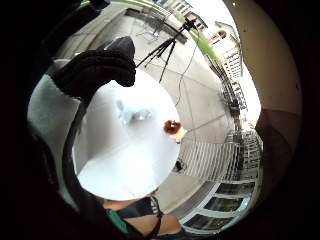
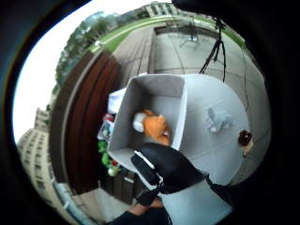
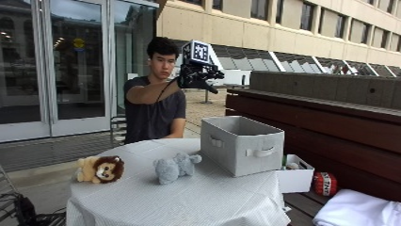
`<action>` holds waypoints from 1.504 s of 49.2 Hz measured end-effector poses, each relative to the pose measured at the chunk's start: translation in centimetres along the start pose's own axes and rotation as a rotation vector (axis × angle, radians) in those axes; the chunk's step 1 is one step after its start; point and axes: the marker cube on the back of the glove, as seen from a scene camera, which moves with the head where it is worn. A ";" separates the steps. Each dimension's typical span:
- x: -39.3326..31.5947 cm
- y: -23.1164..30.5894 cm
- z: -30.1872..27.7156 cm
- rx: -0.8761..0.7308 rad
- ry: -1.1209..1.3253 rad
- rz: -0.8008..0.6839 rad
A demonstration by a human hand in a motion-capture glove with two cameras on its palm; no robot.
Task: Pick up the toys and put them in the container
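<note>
On the round counter draped in a white cloth, nearest the outside camera, a small grey plush animal lies on its side toward the middle. Just beside it, near the counter's edge, sits a tan lion toy with a dark brown mane, apart from the grey one. Behind them stands a grey fabric bin with strap handles, open at the top; from this side its inside is hidden. The thumb side palm view looks down into it and shows an orange and white plush toy lying on the bin's floor. That view also shows the grey animal out on the cloth and the lion small at the counter's rim, partly cut off. A small white open box sits low behind the bin, its contents hard to make out. Farther back a person holds the black-gloved right hand raised high above the bin, touching nothing. Its fingers are loosely bent and hold nothing. In the little finger side view one gloved finger covers part of the counter, and the bin does not show at all.
</note>
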 end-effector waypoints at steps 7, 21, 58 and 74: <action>5.3 -0.7 3.9 -0.039 -0.047 0.023; 10.7 -2.5 14.4 -0.137 -0.072 0.061; 13.0 0.9 29.7 -0.411 -0.008 0.161; 11.3 -0.9 11.5 -0.121 0.001 0.175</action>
